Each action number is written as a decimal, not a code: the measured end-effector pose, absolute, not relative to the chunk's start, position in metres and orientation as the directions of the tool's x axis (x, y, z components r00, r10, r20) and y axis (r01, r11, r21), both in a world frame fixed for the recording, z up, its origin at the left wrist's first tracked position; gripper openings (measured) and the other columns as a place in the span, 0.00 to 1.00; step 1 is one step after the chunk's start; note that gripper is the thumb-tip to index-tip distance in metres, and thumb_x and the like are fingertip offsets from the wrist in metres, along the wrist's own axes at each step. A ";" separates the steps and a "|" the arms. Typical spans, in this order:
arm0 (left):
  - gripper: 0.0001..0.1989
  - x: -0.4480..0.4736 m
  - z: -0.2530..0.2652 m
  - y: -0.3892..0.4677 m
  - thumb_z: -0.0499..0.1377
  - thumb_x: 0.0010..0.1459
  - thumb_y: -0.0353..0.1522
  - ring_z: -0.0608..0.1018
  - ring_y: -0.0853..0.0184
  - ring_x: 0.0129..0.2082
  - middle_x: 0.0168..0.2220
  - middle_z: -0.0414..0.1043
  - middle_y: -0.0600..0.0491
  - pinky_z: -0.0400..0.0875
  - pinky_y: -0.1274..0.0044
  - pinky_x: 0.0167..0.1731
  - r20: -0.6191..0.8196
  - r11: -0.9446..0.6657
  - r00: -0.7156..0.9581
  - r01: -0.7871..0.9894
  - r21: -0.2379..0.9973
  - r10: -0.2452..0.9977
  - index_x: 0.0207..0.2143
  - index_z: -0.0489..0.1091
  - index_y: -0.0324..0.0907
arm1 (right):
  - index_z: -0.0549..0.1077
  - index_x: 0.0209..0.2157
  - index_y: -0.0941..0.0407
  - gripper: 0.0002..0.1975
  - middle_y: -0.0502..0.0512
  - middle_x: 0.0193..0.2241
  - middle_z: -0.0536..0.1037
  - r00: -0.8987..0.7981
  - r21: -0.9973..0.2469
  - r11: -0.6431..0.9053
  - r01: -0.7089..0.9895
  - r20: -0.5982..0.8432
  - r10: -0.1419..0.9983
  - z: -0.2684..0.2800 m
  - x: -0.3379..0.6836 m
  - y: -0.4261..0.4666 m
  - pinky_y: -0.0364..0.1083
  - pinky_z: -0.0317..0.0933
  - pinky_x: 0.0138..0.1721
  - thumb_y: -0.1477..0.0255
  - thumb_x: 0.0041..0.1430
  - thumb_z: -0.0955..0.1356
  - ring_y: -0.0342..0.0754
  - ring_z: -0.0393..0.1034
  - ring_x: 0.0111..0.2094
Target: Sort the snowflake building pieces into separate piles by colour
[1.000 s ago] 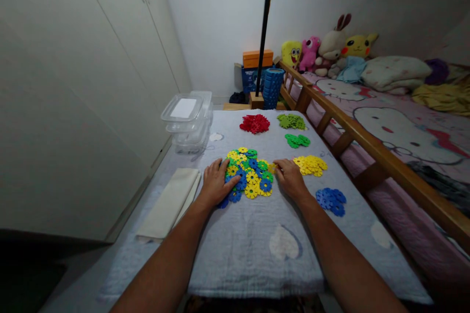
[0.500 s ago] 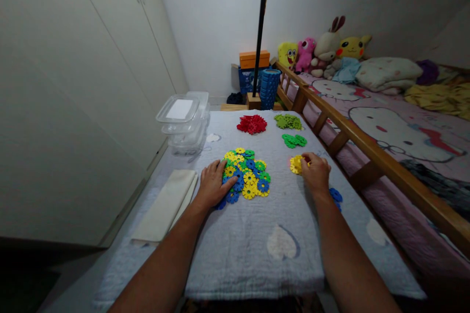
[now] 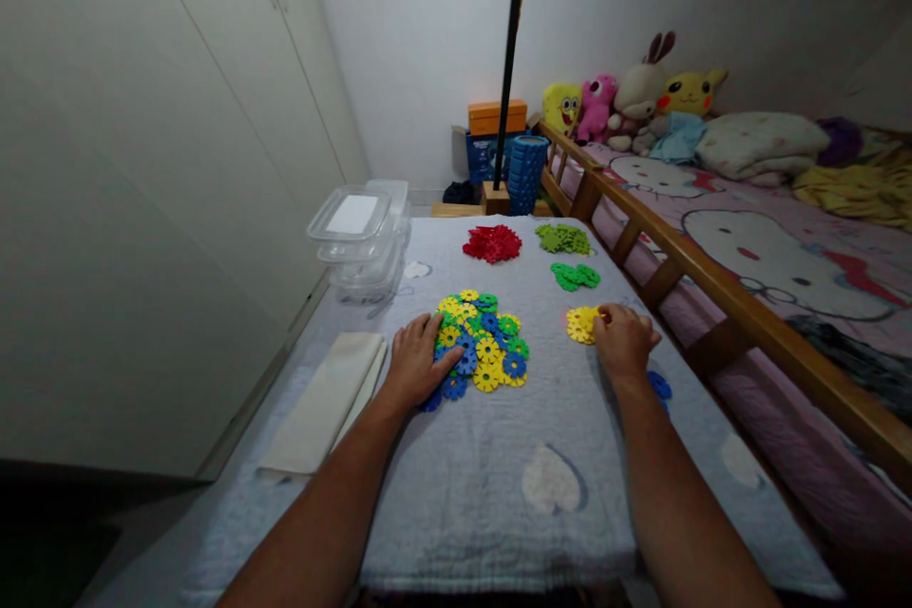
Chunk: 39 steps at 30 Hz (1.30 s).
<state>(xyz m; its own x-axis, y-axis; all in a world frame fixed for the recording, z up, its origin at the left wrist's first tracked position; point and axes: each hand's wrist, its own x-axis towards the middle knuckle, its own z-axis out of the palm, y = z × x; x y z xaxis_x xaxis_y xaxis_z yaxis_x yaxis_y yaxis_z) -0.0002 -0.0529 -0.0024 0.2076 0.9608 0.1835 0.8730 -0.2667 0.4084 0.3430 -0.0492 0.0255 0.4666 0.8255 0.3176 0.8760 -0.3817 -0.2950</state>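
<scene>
Centre of frame, on cloth-covered counter (image 3: 499, 456): mixed pile (image 3: 479, 337) of yellow, blue & green flower-shaped discs. Left hand (image 3: 417, 366) flat on pile's lower-left edge, fingers spread wide & lying on discs, nothing pinched. Right hand (image 3: 623, 342) right of centre, knuckles up, fingers curled down onto small yellow pile (image 3: 582, 324), tips touching its right edge; can't tell if a disc is actually gripped under the fingers. Blue pile (image 3: 659, 387) just lower right of that hand, mostly hidden by wrist.

Further up frame, sorted by colour, each apart from the others: red pile (image 3: 492, 243) upper centre, light-green pile (image 3: 562, 237) to its right, darker green pile (image 3: 577, 276) just below that one.

Containers: stack of clear plastic boxes (image 3: 360, 242) at upper-left edge of counter, lids on, top lid w/ white rectangle showing through; no discs visible inside, though lower boxes too glary to read fully. Folded beige cloth (image 3: 324, 404) lower left of them, beside left forearm.

Behind counter, top centre: black pole (image 3: 509, 57) on wooden block, blue ribbed cylinder (image 3: 528, 173) beside it, orange box (image 3: 498, 115) on top of a dark blue box (image 3: 483, 155). Right side of frame: wooden bed rail (image 3: 712, 280), pink cartoon-cat sheet, row of plush toys (image 3: 627, 100) against wall, pillows & crumpled yellow blanket (image 3: 855, 190) far right. Left side: white wardrobe doors (image 3: 178, 133).
</scene>
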 end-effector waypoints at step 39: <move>0.28 0.000 -0.009 -0.046 0.53 0.64 0.47 0.65 0.54 0.63 0.62 0.63 0.42 0.57 0.59 0.63 0.265 -0.294 0.174 0.798 0.526 0.948 0.61 0.62 0.42 | 0.77 0.44 0.54 0.12 0.57 0.44 0.80 -0.228 -0.468 0.401 0.788 0.384 0.895 -0.009 0.263 -0.046 0.52 0.59 0.50 0.72 0.66 0.62 0.53 0.69 0.46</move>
<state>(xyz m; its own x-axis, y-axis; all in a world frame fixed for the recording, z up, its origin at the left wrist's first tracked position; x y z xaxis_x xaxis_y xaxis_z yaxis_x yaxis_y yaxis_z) 0.0001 -0.0463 -0.0092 0.1743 0.9483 0.2653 0.7984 -0.2937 0.5256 0.2634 -0.0464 -0.0089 -0.2275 0.8949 0.3839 0.7877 0.4009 -0.4677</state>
